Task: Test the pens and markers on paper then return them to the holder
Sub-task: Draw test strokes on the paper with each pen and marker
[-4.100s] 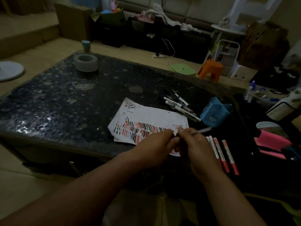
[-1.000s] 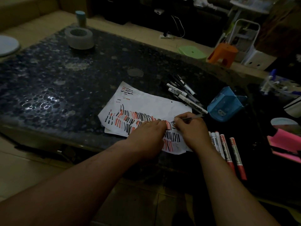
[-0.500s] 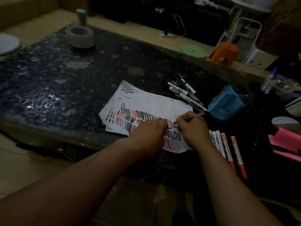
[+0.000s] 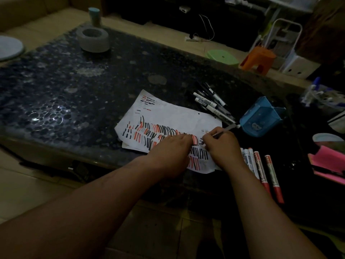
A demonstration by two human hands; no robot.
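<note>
A white sheet of paper (image 4: 177,114) covered in red and black test strokes lies near the front edge of the dark table (image 4: 74,86). My left hand (image 4: 171,154) presses flat on the paper. My right hand (image 4: 222,146) grips a thin pen (image 4: 226,128) with its tip down on the sheet. Several black markers (image 4: 211,103) lie in a heap behind the paper. Red and white markers (image 4: 261,169) lie in a row right of my right hand. The blue holder (image 4: 259,118) is tipped on its side to the right of the paper.
A grey tape roll (image 4: 93,40) sits at the table's far left. Pink sticky notes (image 4: 326,163) and a plastic bag of pens (image 4: 321,94) are at the right. An orange stool (image 4: 258,57) and a green lid (image 4: 222,57) are on the floor beyond.
Earlier both hands held the pen above the paper. Now my left hand rests on the sheet and my right hand has brought the pen tip down onto it.
</note>
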